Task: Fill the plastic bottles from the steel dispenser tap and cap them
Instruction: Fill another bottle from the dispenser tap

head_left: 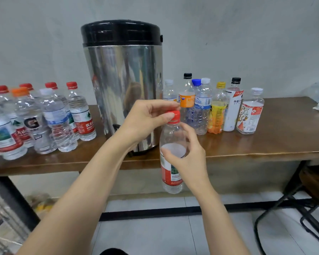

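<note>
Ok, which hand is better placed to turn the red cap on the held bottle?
Left. The left hand pinches the red cap with its fingertips, while the right hand grips the bottle around its body, steadying it.

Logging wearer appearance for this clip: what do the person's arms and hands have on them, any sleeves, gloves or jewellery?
The left hand and right hand are bare: no gloves, rings, watch or bracelet show. Both forearms are uncovered down to the frame edge, so no sleeve is in view. The nails that show look short and unpainted.
</note>
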